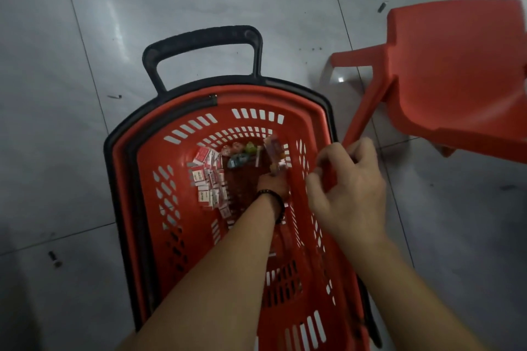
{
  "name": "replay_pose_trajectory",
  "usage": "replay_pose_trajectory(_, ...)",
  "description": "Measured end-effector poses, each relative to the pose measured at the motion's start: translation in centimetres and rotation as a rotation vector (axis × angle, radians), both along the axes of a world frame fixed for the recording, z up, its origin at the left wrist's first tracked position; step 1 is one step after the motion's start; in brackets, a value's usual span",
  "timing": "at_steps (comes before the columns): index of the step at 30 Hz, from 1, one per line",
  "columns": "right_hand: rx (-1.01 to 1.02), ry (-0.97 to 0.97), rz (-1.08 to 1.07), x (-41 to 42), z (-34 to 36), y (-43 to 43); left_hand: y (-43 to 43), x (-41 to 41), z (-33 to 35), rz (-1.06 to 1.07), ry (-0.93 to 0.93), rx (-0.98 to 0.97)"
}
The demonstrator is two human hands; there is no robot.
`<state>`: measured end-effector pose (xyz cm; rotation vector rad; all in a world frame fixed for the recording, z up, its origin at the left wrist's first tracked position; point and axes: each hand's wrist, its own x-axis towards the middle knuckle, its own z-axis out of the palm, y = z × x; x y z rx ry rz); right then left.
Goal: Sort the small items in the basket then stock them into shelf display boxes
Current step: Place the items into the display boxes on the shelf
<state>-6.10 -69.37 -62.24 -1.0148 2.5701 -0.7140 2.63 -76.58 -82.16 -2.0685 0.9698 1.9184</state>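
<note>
Two bare forearms come in from the near edge, one to each of the two hands. The left hand (272, 184), with a dark bead bracelet (273, 201) on its wrist, is deep inside the basket and closed around one blurred packet (275, 155) that sticks up from its fingers. The right hand (346, 188) hovers over the basket's right rim with fingers curled; whether it grips anything I cannot tell.

The small items lie at the far end of the basket floor. A heap of little red-and-white boxes (209, 179), too many and too overlapped to count, sits on the left. Beyond the left hand are a few small coloured pieces (239, 154), roughly five, too blurred to name.

The one red basket (148, 179) has slotted walls, a black edge and one black pull handle (202, 48) at its far side. It stands on the grey tiled floor (71, 37). One red plastic chair (450, 71) stands to the far right.
</note>
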Motion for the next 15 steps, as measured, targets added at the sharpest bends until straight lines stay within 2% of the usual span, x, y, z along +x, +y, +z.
replay_pose_trajectory(2, -0.009, 0.003, -0.001, 0.0, -0.1, 0.0, -0.5, 0.2, -0.6, 0.042, 0.061, 0.031)
replay_pose_trajectory(6, -0.015, -0.003, 0.002, 0.1, -0.1, 0.0, -0.6, 0.6, -1.9, -0.020, 0.077, 0.088)
replay_pose_trajectory(12, 0.035, 0.004, 0.023, 0.1, 0.5, 0.0, 0.8, 2.7, -0.3, -0.060, 0.077, 0.057)
replay_pose_trajectory(15, 0.113, -0.003, 0.071, 0.0, 1.8, 0.0, 1.2, 5.2, 4.5, -0.010, 0.107, 0.139)
